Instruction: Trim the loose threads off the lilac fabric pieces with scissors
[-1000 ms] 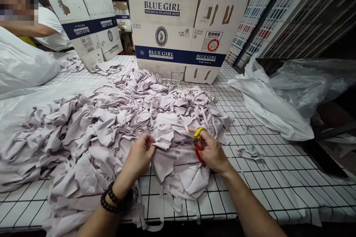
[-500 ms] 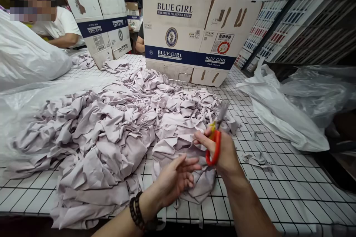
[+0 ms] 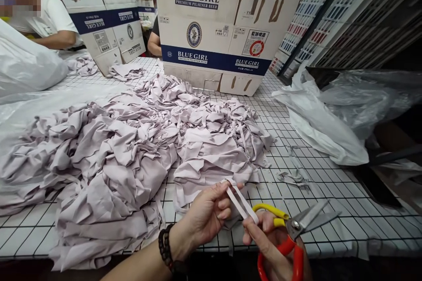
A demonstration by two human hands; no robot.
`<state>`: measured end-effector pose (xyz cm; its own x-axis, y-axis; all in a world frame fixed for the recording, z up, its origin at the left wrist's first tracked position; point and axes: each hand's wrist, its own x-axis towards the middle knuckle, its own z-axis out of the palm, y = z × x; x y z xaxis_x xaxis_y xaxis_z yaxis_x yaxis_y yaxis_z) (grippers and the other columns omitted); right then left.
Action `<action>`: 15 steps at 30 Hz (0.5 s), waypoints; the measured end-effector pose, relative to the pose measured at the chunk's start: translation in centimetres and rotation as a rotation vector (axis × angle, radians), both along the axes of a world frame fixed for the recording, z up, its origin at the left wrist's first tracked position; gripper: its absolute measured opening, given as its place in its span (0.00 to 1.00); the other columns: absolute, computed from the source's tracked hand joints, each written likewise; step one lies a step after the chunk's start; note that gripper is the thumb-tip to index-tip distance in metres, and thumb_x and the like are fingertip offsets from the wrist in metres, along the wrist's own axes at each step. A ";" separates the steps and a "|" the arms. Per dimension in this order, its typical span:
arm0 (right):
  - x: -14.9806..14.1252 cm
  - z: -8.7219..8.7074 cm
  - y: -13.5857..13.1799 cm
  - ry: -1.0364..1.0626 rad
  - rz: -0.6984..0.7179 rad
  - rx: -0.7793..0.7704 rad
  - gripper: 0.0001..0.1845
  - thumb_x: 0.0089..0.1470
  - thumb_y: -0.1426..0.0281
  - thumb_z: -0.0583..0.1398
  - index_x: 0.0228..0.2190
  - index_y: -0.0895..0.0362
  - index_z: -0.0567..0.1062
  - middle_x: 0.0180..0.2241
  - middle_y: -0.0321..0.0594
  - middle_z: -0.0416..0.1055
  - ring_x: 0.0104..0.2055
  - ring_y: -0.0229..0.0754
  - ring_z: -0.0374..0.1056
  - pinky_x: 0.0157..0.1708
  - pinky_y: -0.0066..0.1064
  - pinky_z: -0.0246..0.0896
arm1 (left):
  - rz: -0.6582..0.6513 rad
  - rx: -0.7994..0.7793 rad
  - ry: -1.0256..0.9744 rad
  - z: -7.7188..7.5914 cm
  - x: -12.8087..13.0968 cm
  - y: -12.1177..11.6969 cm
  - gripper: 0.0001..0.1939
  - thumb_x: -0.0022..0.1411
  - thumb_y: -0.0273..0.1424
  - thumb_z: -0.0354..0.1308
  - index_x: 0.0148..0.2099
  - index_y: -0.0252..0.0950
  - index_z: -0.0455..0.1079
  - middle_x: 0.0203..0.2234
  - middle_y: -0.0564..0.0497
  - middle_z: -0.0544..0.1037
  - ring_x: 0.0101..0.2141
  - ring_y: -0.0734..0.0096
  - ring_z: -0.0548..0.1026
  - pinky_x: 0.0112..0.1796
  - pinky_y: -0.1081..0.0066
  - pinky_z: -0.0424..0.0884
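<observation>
A narrow looped strip of pale lilac fabric (image 3: 242, 203) is stretched between my two hands near the table's front edge. My left hand (image 3: 206, 217) pinches its upper end; a dark bead bracelet (image 3: 165, 248) circles that wrist. My right hand (image 3: 275, 246) pinches the lower end while holding scissors (image 3: 292, 232) with one yellow and one red handle, blades slightly apart and pointing right. A large heap of lilac fabric pieces (image 3: 132, 145) lies just beyond my hands.
The table (image 3: 329, 210) has a white cover with a black grid. Blue Girl cardboard boxes (image 3: 217, 30) stand at the back. White plastic bags (image 3: 316, 118) lie to the right and another (image 3: 26, 66) at the far left. Fabric scraps (image 3: 293, 178) lie right. A person (image 3: 42, 17) sits back left.
My hands pulled back from the heap toward me. The left hand, open half a second ago, now pinches a fabric strip. The scissors swung from pointing up to pointing right.
</observation>
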<state>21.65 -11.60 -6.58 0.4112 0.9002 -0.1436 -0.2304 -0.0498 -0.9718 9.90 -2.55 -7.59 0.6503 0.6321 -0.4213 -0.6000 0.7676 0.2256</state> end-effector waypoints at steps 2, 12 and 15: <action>0.6 -0.1 -0.5 0.041 -0.081 0.021 0.18 0.47 0.63 0.69 0.24 0.51 0.64 0.25 0.30 0.68 0.20 0.36 0.66 0.24 0.31 0.64 | 0.042 0.045 0.001 0.0 0.0 0.0 0.12 0.55 0.27 0.68 0.38 0.25 0.71 0.30 0.49 0.73 0.17 0.90 0.56 0.15 0.86 0.53; 7.6 -1.1 0.3 -0.460 -0.165 -0.257 0.21 0.36 0.57 0.71 0.26 0.54 0.71 0.31 0.43 0.78 0.26 0.42 0.70 0.22 0.29 0.67 | 0.024 0.108 0.143 0.7 -1.5 -0.8 0.18 0.50 0.29 0.71 0.42 0.25 0.74 0.21 0.54 0.71 0.20 0.82 0.65 0.21 0.78 0.68; 6.5 -1.2 1.8 -0.528 -0.048 -0.189 0.20 0.42 0.60 0.70 0.37 0.54 0.74 0.30 0.39 0.76 0.25 0.39 0.68 0.24 0.28 0.67 | -0.005 0.142 0.161 0.9 -1.6 -1.1 0.21 0.49 0.34 0.72 0.42 0.24 0.76 0.20 0.54 0.70 0.19 0.82 0.65 0.21 0.79 0.69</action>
